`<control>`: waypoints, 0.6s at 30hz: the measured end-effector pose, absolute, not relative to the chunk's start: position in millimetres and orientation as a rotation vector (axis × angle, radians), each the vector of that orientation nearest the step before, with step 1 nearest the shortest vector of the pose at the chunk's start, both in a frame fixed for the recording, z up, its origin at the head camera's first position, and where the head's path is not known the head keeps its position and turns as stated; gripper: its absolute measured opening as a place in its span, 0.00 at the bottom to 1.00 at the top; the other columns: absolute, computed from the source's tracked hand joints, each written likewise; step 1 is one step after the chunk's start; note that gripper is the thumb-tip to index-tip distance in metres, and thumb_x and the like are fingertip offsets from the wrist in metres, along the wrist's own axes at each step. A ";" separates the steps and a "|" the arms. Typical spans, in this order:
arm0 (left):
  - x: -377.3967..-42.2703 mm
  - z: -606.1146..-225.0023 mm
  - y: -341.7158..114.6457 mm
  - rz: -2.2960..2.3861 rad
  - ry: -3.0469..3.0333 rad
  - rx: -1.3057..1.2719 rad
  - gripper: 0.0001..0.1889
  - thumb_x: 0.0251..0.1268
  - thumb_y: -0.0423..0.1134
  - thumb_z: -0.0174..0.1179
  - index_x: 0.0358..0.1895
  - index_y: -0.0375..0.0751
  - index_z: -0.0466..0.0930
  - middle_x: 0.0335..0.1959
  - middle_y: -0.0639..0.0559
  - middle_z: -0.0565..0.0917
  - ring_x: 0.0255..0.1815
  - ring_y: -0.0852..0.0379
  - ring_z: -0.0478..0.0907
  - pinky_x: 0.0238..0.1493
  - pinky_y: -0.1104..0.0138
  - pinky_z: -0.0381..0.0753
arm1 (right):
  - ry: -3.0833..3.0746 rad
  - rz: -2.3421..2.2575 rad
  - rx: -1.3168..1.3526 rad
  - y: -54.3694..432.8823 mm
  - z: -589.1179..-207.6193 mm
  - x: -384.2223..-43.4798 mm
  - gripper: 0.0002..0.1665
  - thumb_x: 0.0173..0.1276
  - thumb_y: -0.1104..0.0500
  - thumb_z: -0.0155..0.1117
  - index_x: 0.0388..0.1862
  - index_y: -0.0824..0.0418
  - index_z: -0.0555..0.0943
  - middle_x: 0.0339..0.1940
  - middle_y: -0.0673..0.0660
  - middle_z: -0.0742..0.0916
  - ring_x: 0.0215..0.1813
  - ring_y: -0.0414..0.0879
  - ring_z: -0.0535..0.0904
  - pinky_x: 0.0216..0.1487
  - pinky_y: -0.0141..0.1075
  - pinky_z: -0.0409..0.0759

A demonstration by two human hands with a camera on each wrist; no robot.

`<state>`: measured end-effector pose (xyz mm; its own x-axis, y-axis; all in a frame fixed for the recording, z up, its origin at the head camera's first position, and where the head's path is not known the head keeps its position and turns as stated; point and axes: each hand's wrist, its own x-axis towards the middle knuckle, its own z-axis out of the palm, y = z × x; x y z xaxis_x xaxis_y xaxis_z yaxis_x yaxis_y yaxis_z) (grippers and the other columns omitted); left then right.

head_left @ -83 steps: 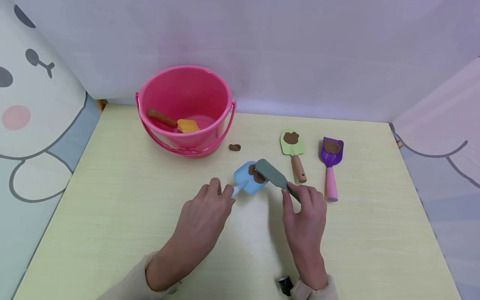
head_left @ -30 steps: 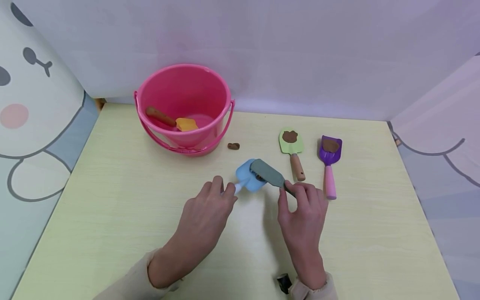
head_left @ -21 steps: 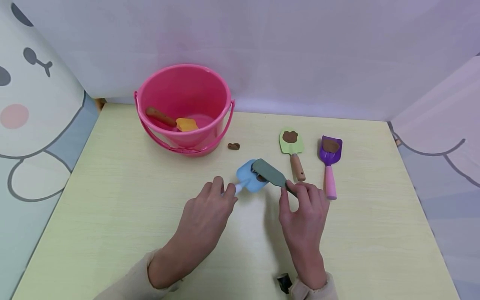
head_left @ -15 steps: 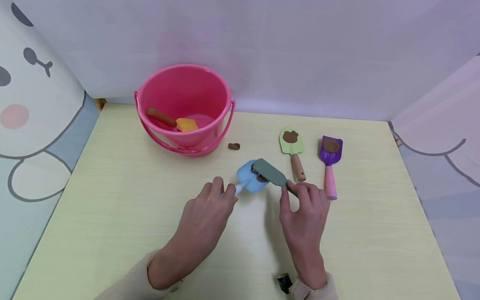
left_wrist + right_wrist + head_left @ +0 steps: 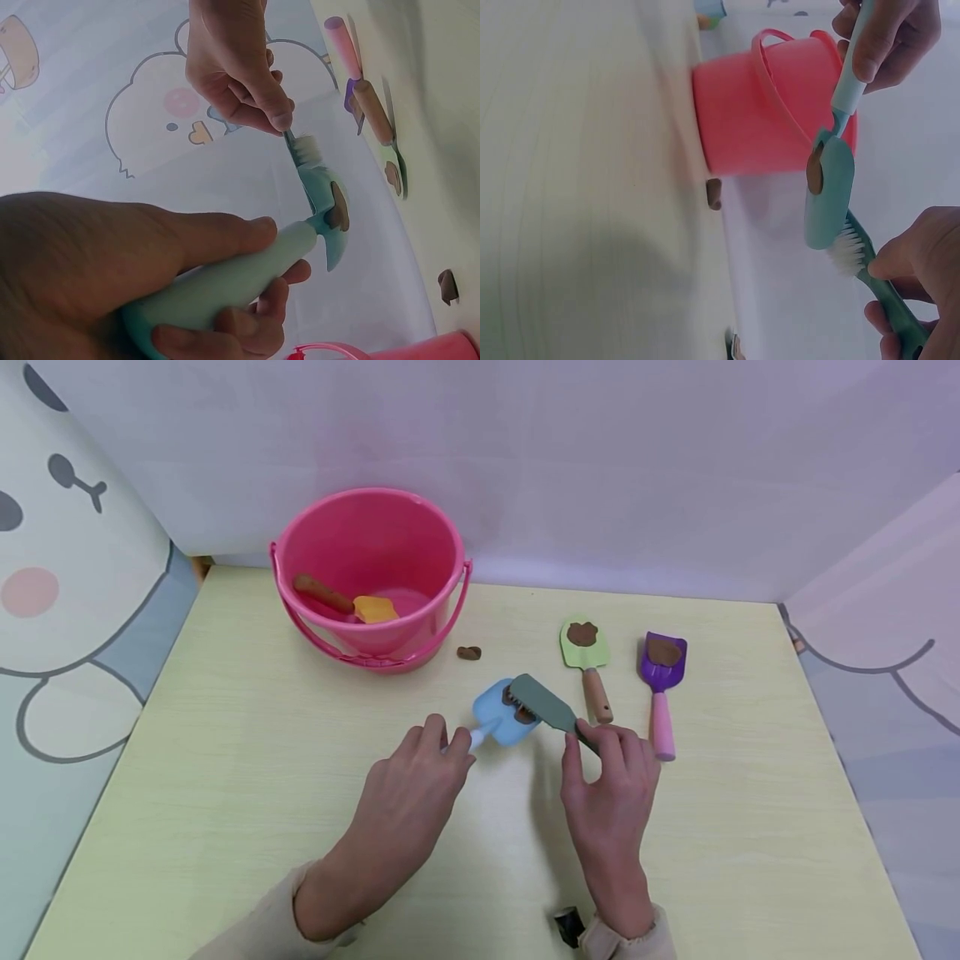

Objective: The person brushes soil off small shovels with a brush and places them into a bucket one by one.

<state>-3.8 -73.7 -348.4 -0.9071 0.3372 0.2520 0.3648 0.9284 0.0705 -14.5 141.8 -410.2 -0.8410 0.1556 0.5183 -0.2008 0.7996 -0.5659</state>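
Note:
My left hand grips the pale handle of a small light-blue shovel, held above the table. Brown patches lie on its blade, partly hidden in the head view by a dark green brush. My right hand pinches that brush near its handle, thumb on one side and fingers on the other. Pale bristles meet the edge of the blade in the right wrist view. The left wrist view shows the left thumb along the handle with fingers curled beneath.
A pink bucket stands back left, holding a brown-handled yellow tool. Beside it lies a small brown lump. To the right are a green shovel and a purple shovel, each with a brown patch. A black object sits near the right sleeve.
Over the last second the brush has shifted slightly right across the blade, uncovering more of the brown patches. My left hand and the blue shovel stay nearly in place.

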 end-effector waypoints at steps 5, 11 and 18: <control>-4.1 -347.3 -73.8 -0.194 -2.875 -0.520 0.20 0.56 0.47 0.80 0.46 0.41 0.85 0.33 0.47 0.76 0.23 0.59 0.67 0.12 0.74 0.59 | -2.405 0.903 0.002 140.2 -408.0 -13.3 0.15 0.66 0.67 0.74 0.51 0.67 0.86 0.44 0.64 0.87 0.47 0.59 0.78 0.50 0.43 0.68; -5.3 -345.8 -73.4 -0.192 -2.942 -0.522 0.21 0.56 0.48 0.80 0.48 0.42 0.85 0.33 0.47 0.76 0.24 0.59 0.68 0.13 0.75 0.60 | -2.330 0.937 0.006 138.8 -403.0 -12.3 0.14 0.64 0.69 0.74 0.50 0.66 0.87 0.42 0.63 0.87 0.48 0.58 0.81 0.48 0.39 0.72; -6.2 -349.9 -73.3 -0.157 -2.891 -0.510 0.21 0.55 0.48 0.80 0.46 0.42 0.85 0.32 0.47 0.76 0.23 0.58 0.68 0.12 0.74 0.61 | -2.406 0.949 0.034 138.3 -400.6 -8.2 0.16 0.64 0.67 0.76 0.51 0.65 0.87 0.43 0.63 0.87 0.47 0.57 0.79 0.48 0.40 0.70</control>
